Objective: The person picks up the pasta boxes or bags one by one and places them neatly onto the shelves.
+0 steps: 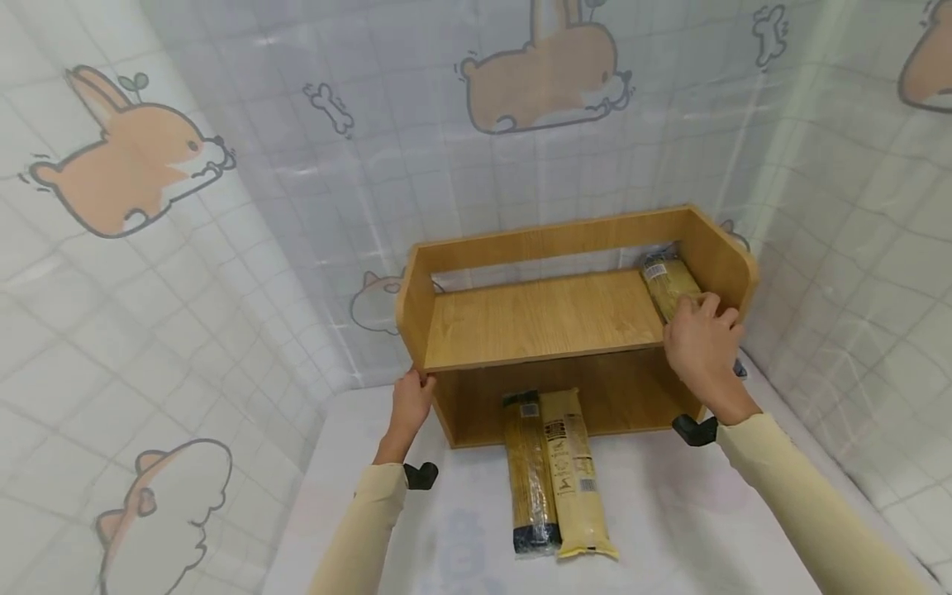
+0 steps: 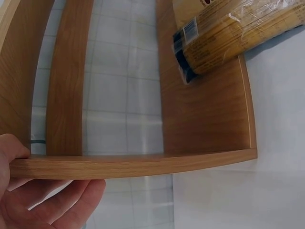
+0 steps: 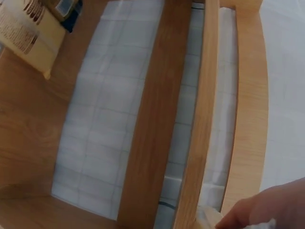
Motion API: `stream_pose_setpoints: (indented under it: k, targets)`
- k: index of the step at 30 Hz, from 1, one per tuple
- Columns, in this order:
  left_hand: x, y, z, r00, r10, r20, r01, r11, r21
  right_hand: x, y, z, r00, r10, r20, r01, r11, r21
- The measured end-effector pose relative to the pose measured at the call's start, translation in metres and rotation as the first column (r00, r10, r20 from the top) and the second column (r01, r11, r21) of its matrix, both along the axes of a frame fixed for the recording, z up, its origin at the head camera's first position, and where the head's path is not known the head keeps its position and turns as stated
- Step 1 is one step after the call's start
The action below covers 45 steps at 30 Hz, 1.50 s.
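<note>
1. Where the left side panel [image 1: 416, 310] of the two-tier wooden shelf unit [image 1: 535, 318] meets the upper board, its front edge is gripped by the left hand [image 1: 411, 402]; in the left wrist view the panel is pinched between thumb and bent fingers.

2. A packet of dry noodles [image 1: 668, 279] is held at its near end by the curled fingers of the right hand [image 1: 702, 343]. In the right wrist view only part of this hand is shown, and the grip cannot be verified there.

3. The held packet is located at the right end of the upper board, laid lengthwise from front to back, just beside the right side panel [image 1: 721, 256]. A white label is borne near its far end.

4. In the lower compartment, a clear noodle packet with dark ends [image 1: 531, 475] and a pale yellow printed noodle packet [image 1: 576, 475] are laid side by side. Their far ends are held inside the compartment; their near ends are extended over its front edge, above the white tabletop [image 1: 662, 521].

5. The unit is backed and flanked by grid-patterned sheeting [image 1: 297, 223], on which cartoon animals and bones are printed.
</note>
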<state>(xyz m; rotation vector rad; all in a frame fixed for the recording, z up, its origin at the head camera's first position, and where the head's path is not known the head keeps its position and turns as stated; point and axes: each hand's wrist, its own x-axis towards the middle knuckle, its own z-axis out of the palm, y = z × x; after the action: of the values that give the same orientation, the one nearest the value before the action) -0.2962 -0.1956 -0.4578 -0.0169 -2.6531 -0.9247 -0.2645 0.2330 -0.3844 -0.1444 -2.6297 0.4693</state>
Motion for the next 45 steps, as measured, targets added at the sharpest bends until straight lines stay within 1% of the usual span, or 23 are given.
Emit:
stream_pose_setpoints:
  k: [3, 5, 7, 10, 13, 16, 18, 21, 23, 25, 27, 29, 34, 35, 36, 38, 40, 42, 45]
  targets:
    - [0.000, 0.001, -0.002, 1.000, -0.009, -0.009, 0.009, 1.000, 0.007, 0.002, 0.001, 0.001, 0.999, -0.004, 0.048, 0.003, 0.999, 0.036]
    - [0.000, 0.000, -0.003, 1.000, 0.000, -0.009, 0.000, 1.000, 0.010, 0.003, 0.002, 0.001, 0.997, 0.002, 0.073, -0.006, 0.999, 0.046]
    - [0.000, -0.001, -0.003, 1.000, 0.013, -0.005, -0.012, 1.000, 0.014, 0.003, 0.001, 0.000, 0.997, 0.013, 0.076, -0.017, 0.998, 0.057]
    - [0.000, -0.002, -0.002, 1.000, 0.017, 0.007, -0.017, 1.000, 0.008, 0.004, -0.001, -0.004, 0.999, 0.013, 0.031, -0.016, 0.997, 0.081]
    - [0.000, -0.001, -0.001, 1.000, 0.009, 0.019, -0.009, 1.000, 0.006, 0.005, -0.003, -0.010, 0.999, 0.007, -0.033, -0.003, 0.991, 0.132]
    - [0.001, -0.001, 0.000, 1.000, 0.002, 0.019, -0.003, 1.000, 0.011, 0.006, -0.007, -0.016, 0.989, 0.028, -0.146, 0.000, 0.982, 0.187]
    - [0.002, -0.002, -0.001, 1.000, 0.002, 0.022, -0.002, 1.000, 0.014, 0.007, -0.012, -0.021, 0.971, 0.063, -0.229, -0.013, 0.977, 0.213]
    - [0.003, -0.003, -0.002, 1.000, 0.003, 0.017, -0.003, 1.000, 0.016, 0.013, -0.025, -0.032, 0.928, 0.165, -0.334, -0.086, 0.967, 0.239]
    - [0.003, -0.003, -0.002, 1.000, 0.002, 0.007, -0.002, 1.000, 0.015, 0.018, -0.036, -0.040, 0.895, 0.251, -0.370, -0.163, 0.954, 0.251]
    - [0.002, -0.003, -0.002, 1.000, 0.000, -0.012, 0.000, 1.000, 0.012, 0.022, -0.047, -0.050, 0.859, 0.337, -0.386, -0.245, 0.932, 0.268]
    - [0.001, -0.002, -0.002, 1.000, -0.001, -0.026, 0.002, 1.000, 0.012, 0.025, -0.055, -0.060, 0.834, 0.394, -0.386, -0.298, 0.911, 0.285]
    - [0.001, -0.002, -0.002, 1.000, -0.004, -0.022, 0.004, 1.000, 0.014, 0.026, -0.062, -0.069, 0.821, 0.425, -0.381, -0.333, 0.899, 0.286]
    - [0.006, -0.001, -0.002, 1.000, -0.011, 0.028, 0.010, 0.999, 0.036, 0.029, -0.071, -0.088, 0.801, 0.470, -0.370, -0.393, 0.880, 0.268]
    - [0.006, -0.001, -0.002, 0.999, -0.014, 0.029, 0.013, 0.999, 0.037, 0.030, -0.071, -0.091, 0.802, 0.478, -0.359, -0.402, 0.876, 0.267]
    - [0.007, -0.001, -0.002, 1.000, -0.012, 0.028, 0.011, 0.999, 0.038, 0.030, -0.072, -0.094, 0.808, 0.482, -0.337, -0.413, 0.873, 0.258]
    - [0.007, -0.001, -0.001, 1.000, -0.010, 0.023, 0.009, 0.999, 0.038, 0.032, -0.074, -0.099, 0.834, 0.479, -0.274, -0.430, 0.875, 0.222]
    - [0.006, -0.001, 0.000, 1.000, -0.011, 0.010, 0.011, 0.999, 0.033, 0.034, -0.076, -0.105, 0.866, 0.460, -0.194, -0.432, 0.885, 0.174]
    - [0.005, 0.000, 0.001, 1.000, -0.008, 0.007, 0.008, 0.999, 0.033, 0.035, -0.077, -0.114, 0.892, 0.439, -0.110, -0.426, 0.896, 0.122]
    - [0.004, 0.001, 0.001, 1.000, -0.005, 0.008, 0.005, 0.999, 0.036, 0.035, -0.080, -0.131, 0.910, 0.414, -0.026, -0.412, 0.908, 0.076]
